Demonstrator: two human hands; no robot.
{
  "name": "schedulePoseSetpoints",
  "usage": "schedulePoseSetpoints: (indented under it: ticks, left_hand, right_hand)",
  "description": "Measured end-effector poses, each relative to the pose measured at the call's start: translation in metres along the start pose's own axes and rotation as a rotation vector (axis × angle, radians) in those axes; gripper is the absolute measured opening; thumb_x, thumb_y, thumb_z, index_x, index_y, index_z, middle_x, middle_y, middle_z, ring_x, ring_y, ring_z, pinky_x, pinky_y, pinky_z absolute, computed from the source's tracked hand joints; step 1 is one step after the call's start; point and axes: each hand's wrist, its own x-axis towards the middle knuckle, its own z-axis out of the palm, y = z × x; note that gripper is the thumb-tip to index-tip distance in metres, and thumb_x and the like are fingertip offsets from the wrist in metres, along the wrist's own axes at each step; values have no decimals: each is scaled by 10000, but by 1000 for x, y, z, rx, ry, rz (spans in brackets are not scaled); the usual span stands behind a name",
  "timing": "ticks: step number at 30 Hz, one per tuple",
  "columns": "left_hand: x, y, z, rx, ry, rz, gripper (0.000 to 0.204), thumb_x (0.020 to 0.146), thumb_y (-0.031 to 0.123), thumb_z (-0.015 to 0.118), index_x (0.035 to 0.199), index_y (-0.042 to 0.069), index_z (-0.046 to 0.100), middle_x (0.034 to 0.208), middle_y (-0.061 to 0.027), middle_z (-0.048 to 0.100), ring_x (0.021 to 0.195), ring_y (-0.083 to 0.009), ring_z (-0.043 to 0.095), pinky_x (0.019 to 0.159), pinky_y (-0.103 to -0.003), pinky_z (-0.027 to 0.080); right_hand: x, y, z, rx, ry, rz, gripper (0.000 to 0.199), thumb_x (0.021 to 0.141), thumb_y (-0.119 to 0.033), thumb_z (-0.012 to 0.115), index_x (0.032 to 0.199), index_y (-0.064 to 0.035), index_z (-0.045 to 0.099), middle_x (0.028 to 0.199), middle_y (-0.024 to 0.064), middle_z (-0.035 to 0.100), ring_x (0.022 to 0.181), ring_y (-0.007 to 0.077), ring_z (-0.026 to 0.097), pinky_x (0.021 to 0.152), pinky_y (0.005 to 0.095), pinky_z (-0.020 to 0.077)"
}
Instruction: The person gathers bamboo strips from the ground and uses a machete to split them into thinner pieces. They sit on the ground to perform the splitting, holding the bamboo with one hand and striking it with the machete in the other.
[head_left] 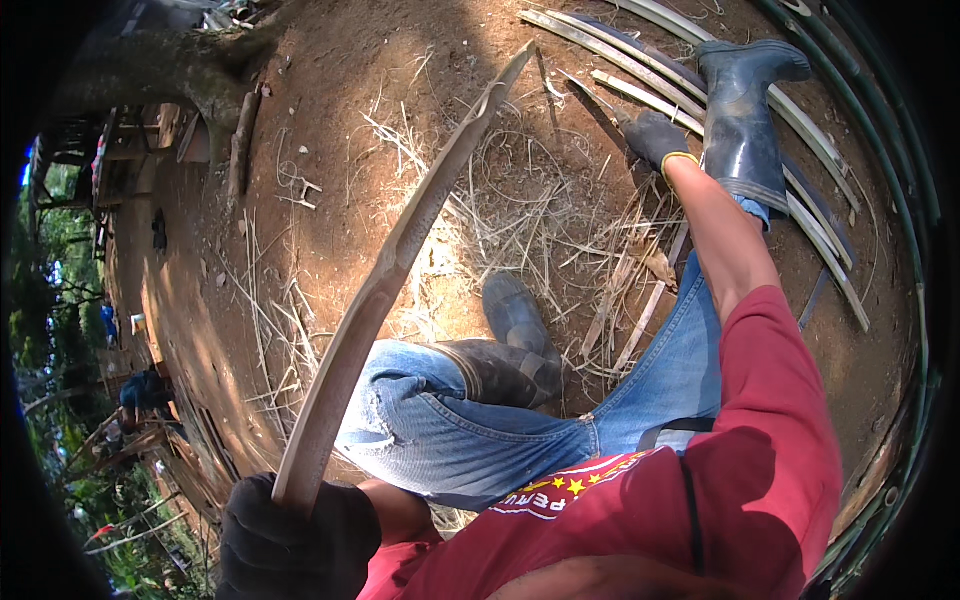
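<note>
My left hand, in a black glove, is wrapped round the lower end of a long split bamboo strip. The strip is brown and slightly bowed, slanting up and to the right across the view, with its far tip narrow and notched. Farther off to the right, my right hand, in a dark glove with a yellow cuff edge, is closed on a knife. Its thin blade points up and left, apart from the strip. Most of the knife's handle is hidden in the glove.
Pale shavings litter the dirt between my rubber boots. Several split bamboo strips lie beyond and beside the right boot. Green bamboo poles curve along the right rim. A short log lies at the upper left, near a tree trunk.
</note>
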Motion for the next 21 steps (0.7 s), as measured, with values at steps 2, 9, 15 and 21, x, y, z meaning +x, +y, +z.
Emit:
schedulePoseSetpoints:
  ticks: [2,9,15,21]
  left_hand:
    - [-6,2,-1,-19,27,-63,422,1012,389,351,654,167,377,539,65,246,420,-77,241,491,-256,267]
    - [-24,-2,-10,95,-10,-481,392,902,456,508,673,145,441,578,21,353,594,-147,363,685,-367,299]
    - [-30,-20,-9,183,-360,-576,486,946,540,404,687,132,455,613,-9,393,654,-163,391,690,-367,285]
    - [-41,-18,-3,197,-273,-570,484,944,523,382,668,130,444,558,-8,355,621,-169,357,695,-371,278]
  right_hand:
    - [-23,10,0,-67,235,14,726,959,-642,326,1058,-6,664,936,241,675,896,332,688,760,444,533]
    - [-127,-106,-91,750,-29,-163,644,998,-564,373,816,-12,651,625,171,594,601,301,632,634,433,497]
    - [-192,-177,-109,613,167,-765,544,936,-585,492,830,-71,635,587,150,593,572,327,639,531,444,494]
    - [-145,-165,-72,475,203,-576,513,952,-546,491,799,-72,617,619,165,584,590,348,622,541,436,489]
